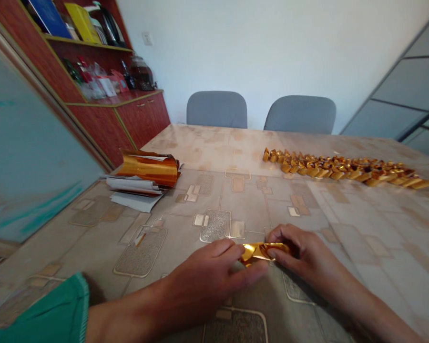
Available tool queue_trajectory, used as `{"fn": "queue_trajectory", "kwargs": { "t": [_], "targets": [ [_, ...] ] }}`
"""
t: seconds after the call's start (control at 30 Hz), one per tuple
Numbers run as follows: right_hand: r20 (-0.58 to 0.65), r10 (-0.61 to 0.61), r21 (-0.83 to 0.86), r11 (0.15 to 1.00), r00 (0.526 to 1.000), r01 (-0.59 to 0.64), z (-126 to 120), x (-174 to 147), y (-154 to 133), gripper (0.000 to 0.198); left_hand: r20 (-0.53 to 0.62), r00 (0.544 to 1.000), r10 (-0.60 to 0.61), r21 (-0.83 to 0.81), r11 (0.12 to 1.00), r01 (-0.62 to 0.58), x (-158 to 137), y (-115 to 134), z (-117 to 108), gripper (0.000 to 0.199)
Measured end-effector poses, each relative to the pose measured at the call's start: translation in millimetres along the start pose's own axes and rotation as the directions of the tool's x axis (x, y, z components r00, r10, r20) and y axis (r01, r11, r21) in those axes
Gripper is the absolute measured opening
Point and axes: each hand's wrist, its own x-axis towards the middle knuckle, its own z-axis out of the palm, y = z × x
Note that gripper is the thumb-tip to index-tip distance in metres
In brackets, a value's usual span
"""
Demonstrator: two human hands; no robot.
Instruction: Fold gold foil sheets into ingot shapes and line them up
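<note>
The left hand [214,270] and the right hand [305,250] both pinch a small gold foil piece [252,251], one at each end, fingers drawn in close, just above the near part of the patterned desk [214,147]. Beyond the right hand lies a long cluster of folded gold pieces [338,169]; farther left sits a curled stack of gold sheets [148,169], pale backs showing
</note>
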Motion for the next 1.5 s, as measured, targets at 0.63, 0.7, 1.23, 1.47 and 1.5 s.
{"fn": "queue_trajectory", "kwargs": {
  "t": [0.63,0.7,1.23,1.47,1.5],
  "targets": [
    [-0.019,-0.056,-0.165,0.985,0.998,0.052,6.0,-0.8,-0.2,0.012,0.043,0.998,0.036,0.048,0.998,-0.038,-0.5,1.9,-5.6,0.046],
    [-0.013,-0.062,-0.174,0.983,0.998,0.059,6.0,-1.8,-0.4,0.012,0.045,0.998,0.036,0.053,0.998,-0.038,0.1,2.4,-7.4,0.043],
    [0.039,-0.134,-0.28,0.95,0.99,0.139,2.6,2.5,0.3,0.011,0.139,0.99,0.034,0.051,0.998,-0.042,9.3,0.5,-15.1,0.042],
    [0.023,-0.214,-0.436,0.877,0.976,0.203,2.8,3.7,-4.8,0.008,0.182,0.983,0.022,0.018,0.999,-0.026,13.0,-0.3,-12.5,0.047],
    [0.032,-0.215,-0.451,0.869,0.976,0.206,3.7,3.4,-4.3,0.008,0.178,0.984,0.023,0.02,0.999,-0.027,13.2,-0.4,-12.3,0.048]
  ]
}}
